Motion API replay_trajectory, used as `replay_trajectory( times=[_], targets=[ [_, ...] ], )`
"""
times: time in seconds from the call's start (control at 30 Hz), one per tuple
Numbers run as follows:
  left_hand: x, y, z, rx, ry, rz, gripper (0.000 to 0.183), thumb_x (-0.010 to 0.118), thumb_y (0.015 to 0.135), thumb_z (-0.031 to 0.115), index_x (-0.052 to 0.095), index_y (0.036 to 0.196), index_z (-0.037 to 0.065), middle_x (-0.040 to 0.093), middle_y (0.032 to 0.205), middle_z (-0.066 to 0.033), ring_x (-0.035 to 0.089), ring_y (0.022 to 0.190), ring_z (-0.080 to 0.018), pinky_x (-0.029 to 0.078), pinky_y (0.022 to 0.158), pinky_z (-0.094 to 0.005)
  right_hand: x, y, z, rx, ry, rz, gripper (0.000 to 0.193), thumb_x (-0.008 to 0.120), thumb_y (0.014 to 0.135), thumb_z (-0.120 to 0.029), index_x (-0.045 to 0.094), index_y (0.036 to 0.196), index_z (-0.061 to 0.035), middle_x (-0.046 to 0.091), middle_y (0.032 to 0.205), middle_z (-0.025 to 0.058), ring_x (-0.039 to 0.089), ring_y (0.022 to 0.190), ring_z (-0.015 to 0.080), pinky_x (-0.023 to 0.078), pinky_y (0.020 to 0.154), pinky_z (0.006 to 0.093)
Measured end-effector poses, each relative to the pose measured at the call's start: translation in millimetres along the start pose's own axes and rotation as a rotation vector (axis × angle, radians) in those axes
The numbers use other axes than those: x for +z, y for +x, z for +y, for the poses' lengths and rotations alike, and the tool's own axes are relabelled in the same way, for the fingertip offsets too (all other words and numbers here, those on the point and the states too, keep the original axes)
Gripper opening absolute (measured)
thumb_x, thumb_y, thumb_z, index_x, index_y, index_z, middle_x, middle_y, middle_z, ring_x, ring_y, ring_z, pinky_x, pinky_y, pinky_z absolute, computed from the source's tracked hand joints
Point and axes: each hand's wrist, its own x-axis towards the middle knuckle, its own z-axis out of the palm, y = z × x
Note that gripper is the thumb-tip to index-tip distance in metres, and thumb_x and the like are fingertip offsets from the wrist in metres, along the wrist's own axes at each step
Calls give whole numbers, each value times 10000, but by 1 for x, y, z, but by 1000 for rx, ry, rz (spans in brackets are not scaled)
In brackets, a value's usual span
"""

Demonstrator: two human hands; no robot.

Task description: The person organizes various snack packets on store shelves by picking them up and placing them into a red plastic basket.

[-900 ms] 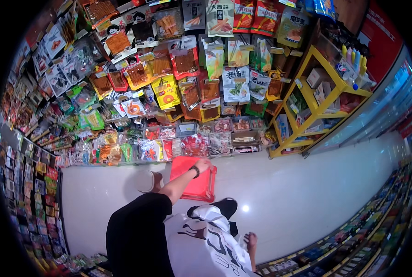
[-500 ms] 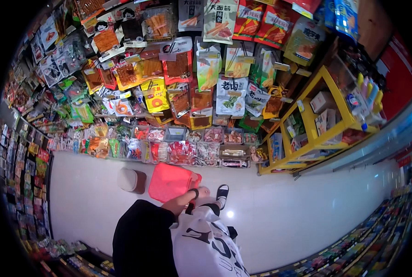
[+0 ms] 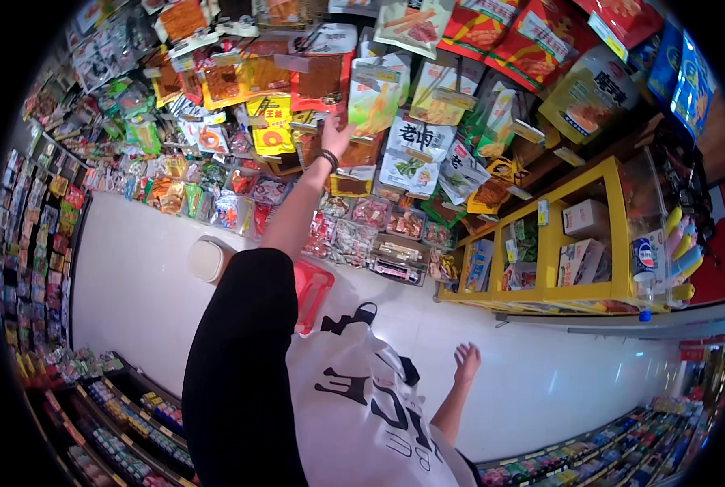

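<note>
Head view shows the snack wall (image 3: 427, 105) filling your upper field, with nothing taken off it yet. Your left hand (image 3: 335, 136) reaches to twelve o'clock, fingers spread, touching a hanging green snack packet (image 3: 373, 101) but not gripping. Your right hand (image 3: 465, 361) hangs empty, fingers loose, at five o'clock.

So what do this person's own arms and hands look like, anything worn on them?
The left arm comes out of a short black sleeve and is bare below it, with a dark beaded bracelet around the wrist just under the left hand. The right forearm is bare, and the right hand shows no glove, ring or watch that can be made out.
</note>
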Motion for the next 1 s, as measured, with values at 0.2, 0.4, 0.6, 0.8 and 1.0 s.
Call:
replay_trajectory(
  times=[0.2, 0.4, 0.6, 0.8, 1.0],
  targets=[
    [29, 9, -23, 33, -189, -101, 208, 542, 840, 92, 560, 1016, -18, 641, 905, -111, 609, 809, -161, 470, 719, -271, 105, 21, -21, -72, -8, -372, 373, 505, 889, -319, 470, 1141, -46, 590, 981, 99, 590, 882, 202, 489, 744, 339],
    [41, -8, -6, 20, -100, 1, 142, 567, 817, 106, 544, 776, -28, 544, 645, -123, 505, 611, -97, 418, 581, -284, 156, 23, -50, 237, -438, -856, 282, 483, 911, -211, 500, 1138, -46, 603, 957, 66, 584, 830, 141, 479, 697, 263],
    [12, -76, 43, -102, -126, -58, 113, 541, 830, 90, 600, 846, -5, 581, 707, 3, 512, 649, -58, 413, 566, -249, 192, 47, -115, 45, -223, -749, 248, 451, 925, -235, 509, 1103, -73, 587, 1010, 68, 569, 920, 164, 465, 757, 304],
    [10, -130, 135, -270, -263, -70, 166, 504, 868, 111, 593, 953, -1, 604, 831, 14, 519, 740, -37, 420, 654, -198, 294, 55, -219, -55, 159, -1137, 373, 413, 941, -256, 365, 1260, -70, 489, 1185, 168, 517, 1058, 235, 451, 846, 369],
    [0, -212, 150, -138, 48, -39, 129, 523, 882, 107, 587, 938, 10, 531, 767, 51, 449, 686, -20, 383, 595, -192, 352, 40, -238, 212, 381, -1280, 469, 462, 896, -85, 283, 1329, -88, 430, 1269, 115, 468, 1126, 255, 437, 890, 422]
  ],
)
